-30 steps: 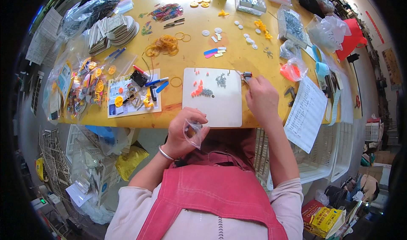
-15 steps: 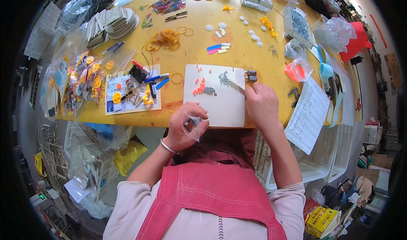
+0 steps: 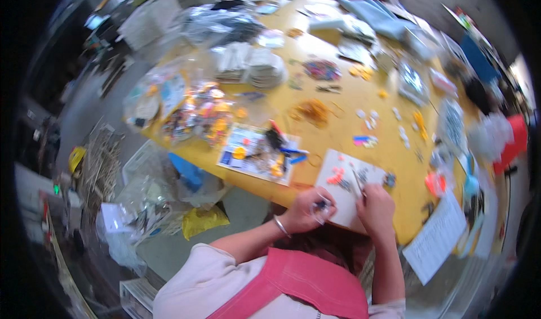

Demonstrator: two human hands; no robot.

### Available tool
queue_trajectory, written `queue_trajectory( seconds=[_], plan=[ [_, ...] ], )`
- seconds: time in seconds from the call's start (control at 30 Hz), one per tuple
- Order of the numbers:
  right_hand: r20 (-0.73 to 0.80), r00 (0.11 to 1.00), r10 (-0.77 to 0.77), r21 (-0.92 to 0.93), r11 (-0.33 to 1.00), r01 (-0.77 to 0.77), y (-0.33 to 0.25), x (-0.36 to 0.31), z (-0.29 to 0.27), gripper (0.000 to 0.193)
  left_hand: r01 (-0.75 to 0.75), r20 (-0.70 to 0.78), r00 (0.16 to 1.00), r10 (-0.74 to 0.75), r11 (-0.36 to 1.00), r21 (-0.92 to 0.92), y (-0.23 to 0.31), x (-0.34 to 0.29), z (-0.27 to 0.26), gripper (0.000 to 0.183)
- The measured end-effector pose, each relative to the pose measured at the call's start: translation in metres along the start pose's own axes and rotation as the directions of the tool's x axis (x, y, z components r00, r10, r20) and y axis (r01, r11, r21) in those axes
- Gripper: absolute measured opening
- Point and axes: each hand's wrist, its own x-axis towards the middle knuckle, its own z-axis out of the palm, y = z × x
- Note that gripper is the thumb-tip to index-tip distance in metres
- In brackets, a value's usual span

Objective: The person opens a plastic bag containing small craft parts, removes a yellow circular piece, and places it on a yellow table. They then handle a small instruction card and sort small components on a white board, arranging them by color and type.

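left hand [image 3: 307,211] pinched on small clear bag [image 3: 322,209] | right hand [image 3: 376,205] clamped on thin tool [image 3: 358,181], at bag's 3 o'clock | white sheet [image 3: 345,179] on yellow desk [image 3: 349,108]

Two hands [image 3: 338,209], one white sheet [image 3: 345,192], one yellow table [image 3: 338,122].

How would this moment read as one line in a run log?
left hand: pinching small clear bag | right hand: thin tool over white sheet | red pieces on sheet | yellow table
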Motion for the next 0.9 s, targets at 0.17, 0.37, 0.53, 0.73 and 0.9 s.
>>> queue_trajectory(
  seconds=[0.17, 0.37, 0.53, 0.73, 0.9],
  plan=[
    [0.031, 0.988, 0.149, 0.054, 0.987, -0.150, 0.002, -0.004, 0.007, 0.007, -0.125, -0.066, 0.989, 0.133, 0.986, 0.109, -0.003, 0.003, 0.002, 0.015],
    [-0.030, 0.999, 0.045, -0.002, 0.999, -0.045, 0.012, -0.008, 0.016, 0.011, -0.131, -0.168, 0.975, 0.146, 0.987, 0.098, -0.007, 0.009, 0.018, 0.015],
    [-0.021, 0.996, 0.091, 0.004, 0.996, -0.091, 0.009, -0.005, 0.013, 0.011, -0.089, -0.139, 0.985, 0.099, 0.993, 0.078, -0.001, 0.013, 0.015, 0.015],
    [-0.038, 0.994, 0.100, 0.006, 0.995, -0.099, 0.008, -0.001, 0.014, 0.010, -0.122, -0.116, 0.984, 0.137, 0.985, 0.123, -0.004, 0.011, 0.014, 0.009],
    [-0.022, 0.984, 0.176, 0.027, 0.984, -0.175, 0.006, 0.005, 0.016, 0.010, -0.088, -0.105, 0.990, 0.096, 0.993, 0.083, -0.007, 0.009, 0.013, 0.009]
  ],
)
